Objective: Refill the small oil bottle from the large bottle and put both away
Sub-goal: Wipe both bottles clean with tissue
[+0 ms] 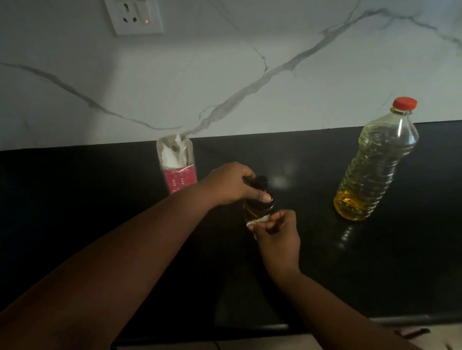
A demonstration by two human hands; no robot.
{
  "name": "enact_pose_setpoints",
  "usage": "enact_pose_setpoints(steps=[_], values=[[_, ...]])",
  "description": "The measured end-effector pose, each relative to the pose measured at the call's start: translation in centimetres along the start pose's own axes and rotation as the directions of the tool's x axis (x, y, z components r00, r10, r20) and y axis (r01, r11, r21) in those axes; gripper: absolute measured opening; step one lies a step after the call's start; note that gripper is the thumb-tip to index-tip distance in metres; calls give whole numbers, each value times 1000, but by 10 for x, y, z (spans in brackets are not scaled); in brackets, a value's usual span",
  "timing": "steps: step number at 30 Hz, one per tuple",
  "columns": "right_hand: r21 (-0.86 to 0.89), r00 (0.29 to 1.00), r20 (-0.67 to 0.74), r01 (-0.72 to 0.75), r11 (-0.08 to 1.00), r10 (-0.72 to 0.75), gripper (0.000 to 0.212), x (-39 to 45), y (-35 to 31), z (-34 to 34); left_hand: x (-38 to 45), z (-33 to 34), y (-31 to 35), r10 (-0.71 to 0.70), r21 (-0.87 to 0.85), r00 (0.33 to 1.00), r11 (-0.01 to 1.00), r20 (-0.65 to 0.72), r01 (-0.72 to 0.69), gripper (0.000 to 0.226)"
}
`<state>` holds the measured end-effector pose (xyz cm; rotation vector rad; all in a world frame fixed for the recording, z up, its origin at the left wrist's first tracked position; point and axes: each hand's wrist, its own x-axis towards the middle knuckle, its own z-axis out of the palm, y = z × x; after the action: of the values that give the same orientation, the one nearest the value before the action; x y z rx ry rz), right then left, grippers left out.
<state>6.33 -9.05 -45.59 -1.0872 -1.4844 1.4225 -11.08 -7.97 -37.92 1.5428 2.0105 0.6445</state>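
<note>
On the dark surface (pixel 63 214), left hand (pixel 227 183) grips the small bottle (pixel 257 203) by its neck; right hand (pixel 279 237) pinches a tissue (pixel 257 220) against its likely oily, slippery side.

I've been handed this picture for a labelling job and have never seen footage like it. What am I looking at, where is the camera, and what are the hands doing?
There is no machine here. A person wears a wide-angle camera on the head, so you look forward and down along both bare arms. That is also why the edges look bent.

The surface is a black counter against a marble wall with a socket. On it stand a large bottle of yellow oil with a red cap, closed, and a pink pack with white paper showing at its top.

In the middle, the left hand grips the top of a small dark bottle. The right hand pinches a white tissue against the bottle's lower side, probably wiping it.
</note>
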Motion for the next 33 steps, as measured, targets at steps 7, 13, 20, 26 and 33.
enact_pose_setpoints(steps=[7,13,20,26,33], values=[[-386,872,261,488,783,-415,37,-1,-14,-21,6,-2,-3,47,-17,999,999,25,-47,43],[-625,720,465,679,385,-515,18,5,-13,-7,7,-3,1,61,-27,997,998,54,-59,39],[-689,723,623,688,228,-300,33,-5,13,-12,6,-2,1,71,-29,994,997,82,-69,43],[-634,621,689,766,105,-373,37,-1,-17,3,7,-3,2,68,-37,996,997,64,-66,42],[-680,668,733,728,-92,-132,44,1,-5,11,6,-1,0,72,-48,996,996,56,-69,38]])
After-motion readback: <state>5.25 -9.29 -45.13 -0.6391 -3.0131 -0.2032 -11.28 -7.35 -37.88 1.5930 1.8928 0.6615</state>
